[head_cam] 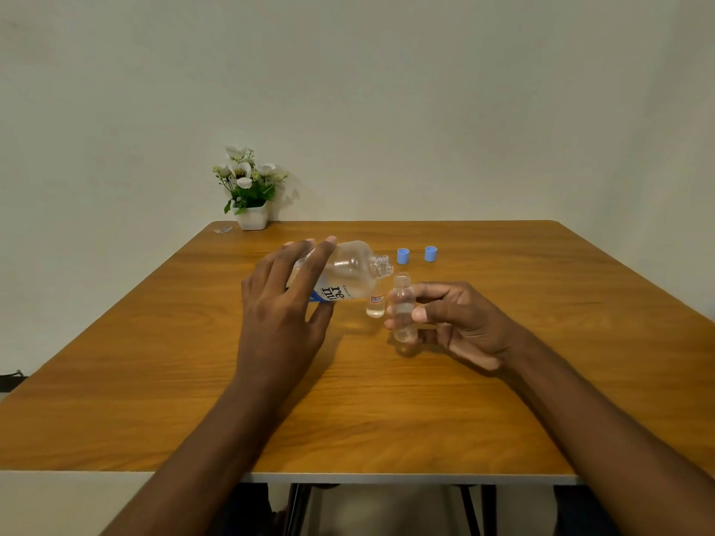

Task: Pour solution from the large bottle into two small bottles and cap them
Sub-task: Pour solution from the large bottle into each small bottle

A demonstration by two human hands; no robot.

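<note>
My left hand (288,299) grips the large clear bottle (350,272), tipped on its side with its open mouth pointing right. That mouth hangs just above the neck of a small clear bottle (403,308), held upright above the table by my right hand (460,323). The held small bottle is uncapped and looks nearly empty. A second small bottle (375,306) stands on the wooden table (387,400) between my hands, uncapped, with some clear liquid in its bottom. Two blue caps (403,256) (430,253) rest on the table behind the bottles.
A white pot of white flowers (249,187) stands at the table's far left edge against the wall. A small clear scrap (223,229) lies beside it. The table's near edge (387,477) runs below my forearms.
</note>
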